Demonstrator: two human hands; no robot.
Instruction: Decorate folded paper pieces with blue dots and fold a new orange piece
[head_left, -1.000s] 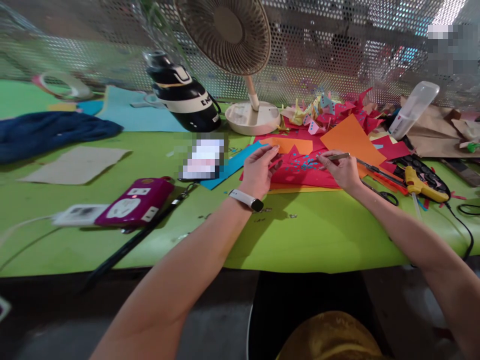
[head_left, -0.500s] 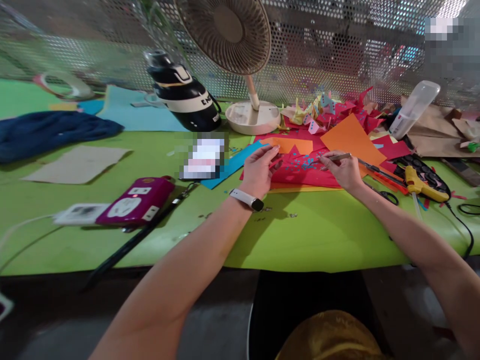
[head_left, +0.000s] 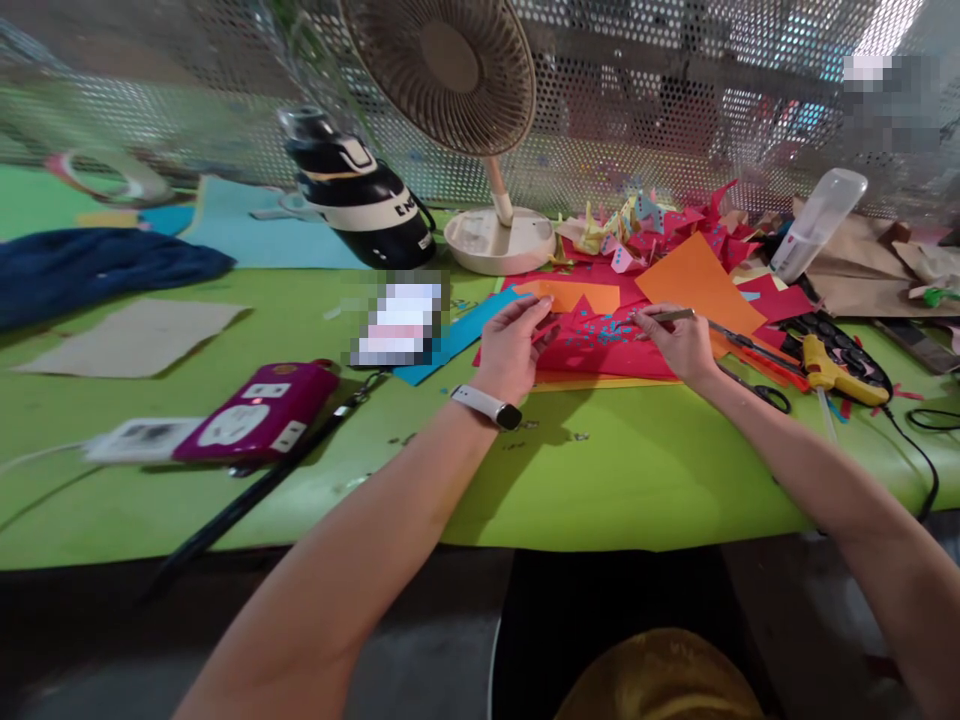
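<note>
My left hand, with a pale watch at its wrist, is closed, thumb and finger pinching a red folded paper piece whose pointed tip shows beside the fingers. In my right hand are slim metal tweezers, gripped between thumb and fingers, the tips toward the left. Between the hands, small blue paper bits lie scattered over a red paper sheet. An orange paper strip lies just behind, and a blue paper strip is left of my left hand.
Folded paper figures are heaped at the back by a fan. Scissors and a yellow glue gun lie right of my right hand. A phone, bottle and purple power strip stand leftward.
The view has shifted slightly, so the whole scene sits a little farther left and lower. Both hands keep nearly the same grip and place over the red sheet.
</note>
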